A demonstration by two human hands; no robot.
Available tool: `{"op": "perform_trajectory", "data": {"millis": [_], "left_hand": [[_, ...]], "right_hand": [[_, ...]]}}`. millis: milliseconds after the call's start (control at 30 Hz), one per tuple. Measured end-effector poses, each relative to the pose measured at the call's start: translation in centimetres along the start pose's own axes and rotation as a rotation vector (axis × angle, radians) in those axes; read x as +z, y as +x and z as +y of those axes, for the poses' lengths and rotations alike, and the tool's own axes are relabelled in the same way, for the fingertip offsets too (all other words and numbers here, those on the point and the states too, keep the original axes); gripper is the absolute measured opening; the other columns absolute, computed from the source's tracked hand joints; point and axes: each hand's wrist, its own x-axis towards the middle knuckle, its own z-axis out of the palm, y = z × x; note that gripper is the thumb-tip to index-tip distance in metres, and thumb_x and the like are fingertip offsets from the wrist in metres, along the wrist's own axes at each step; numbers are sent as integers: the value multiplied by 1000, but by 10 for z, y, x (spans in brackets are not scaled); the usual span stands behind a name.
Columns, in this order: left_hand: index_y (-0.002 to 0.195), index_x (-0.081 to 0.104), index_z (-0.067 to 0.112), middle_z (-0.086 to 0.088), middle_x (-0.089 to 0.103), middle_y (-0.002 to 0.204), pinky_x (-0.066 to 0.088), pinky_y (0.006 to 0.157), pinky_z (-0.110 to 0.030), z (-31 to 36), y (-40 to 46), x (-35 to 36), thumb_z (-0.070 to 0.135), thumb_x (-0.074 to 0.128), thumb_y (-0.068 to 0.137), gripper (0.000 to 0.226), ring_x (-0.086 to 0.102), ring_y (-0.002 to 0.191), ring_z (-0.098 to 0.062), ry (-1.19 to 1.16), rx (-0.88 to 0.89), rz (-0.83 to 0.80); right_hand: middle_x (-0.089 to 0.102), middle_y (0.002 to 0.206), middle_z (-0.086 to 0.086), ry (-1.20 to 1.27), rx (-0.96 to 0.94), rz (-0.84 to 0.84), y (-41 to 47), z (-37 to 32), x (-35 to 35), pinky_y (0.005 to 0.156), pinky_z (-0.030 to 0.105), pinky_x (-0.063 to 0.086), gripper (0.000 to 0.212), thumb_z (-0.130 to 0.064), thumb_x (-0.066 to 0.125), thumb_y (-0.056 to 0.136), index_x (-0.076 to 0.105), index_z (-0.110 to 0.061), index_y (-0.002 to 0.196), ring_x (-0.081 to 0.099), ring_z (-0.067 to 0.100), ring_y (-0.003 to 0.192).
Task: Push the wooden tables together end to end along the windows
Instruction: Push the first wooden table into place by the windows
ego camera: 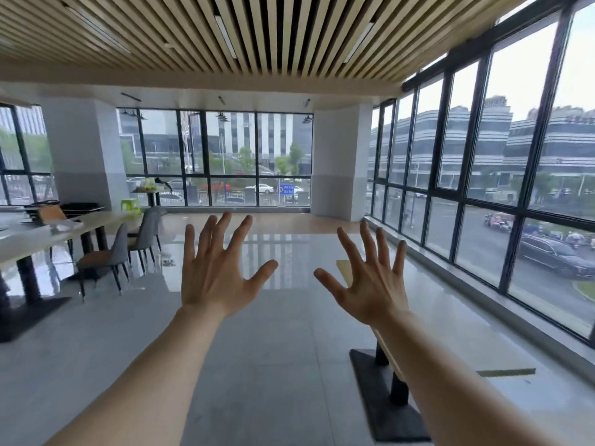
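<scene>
Wooden table (450, 323) runs along the windows (483, 175), under the right forearm. Left hand (214, 278) and right hand (373, 284) raised in air, fingers spread, holding nothing. Another table (38, 231) with chairs (112, 252) far from the windows.

I can see one blue sign (286, 189) outside, through the far windows (219, 159), down by the parked cars (259, 188). It has white marks on it, but they are too small and blurry for me to read.

Glossy wooden table (450, 317) alongside right windows (483, 175)
</scene>
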Motion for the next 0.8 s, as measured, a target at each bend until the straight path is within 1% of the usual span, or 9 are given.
{"op": "perform_trajectory", "data": {"millis": [100,233,300,467,600,700,800], "left_hand": [[162,26,35,-5,25,170,2,128,-56,-28,62,79,88,21,87,93,17,158,-27,23,-5,12],[162,26,34,-6,25,170,1,128,-56,-75,134,193,87,23,87,92,18,158,-29,21,-5,20],[162,26,35,-6,24,171,1,128,-56,-102,178,251,89,22,87,93,18,158,-29,15,-4,13],[163,23,36,-6,21,172,-2,128,-54,-164,317,373,90,17,85,95,14,159,-27,-9,-13,10],[162,26,36,-6,24,171,1,128,-55,-187,413,467,89,21,86,93,16,159,-28,-40,13,-7],[161,28,35,-6,27,169,2,128,-56,-198,477,545,89,22,86,93,18,158,-28,-53,33,14],[161,28,35,-4,25,170,2,128,-56,-207,536,630,88,24,86,92,17,158,-28,-59,59,13]], "right_hand": [[-19,174,1,3,-8,-2,78,5,65,121,64,-19,98,-98,-1,79,-8,-47,162,-25,27,158],[-17,174,2,-8,-16,-2,179,2,167,121,64,-18,100,-99,-3,77,-7,-47,163,-25,27,158],[-17,174,2,-16,-30,-8,237,-2,216,121,64,-18,101,-99,-3,77,-7,-46,163,-25,27,158],[-18,174,1,-25,-2,-2,393,-6,317,122,63,-18,99,-99,-1,78,-6,-47,163,-26,26,158],[-21,173,1,-41,19,-17,501,8,388,121,62,-20,96,-98,4,81,-8,-48,162,-27,26,157],[-21,173,1,-47,42,6,577,25,449,121,62,-21,96,-98,3,80,-9,-48,162,-27,26,157],[-21,174,0,-65,32,7,647,48,516,121,61,-24,97,-97,4,80,-7,-48,162,-27,26,157]]}}
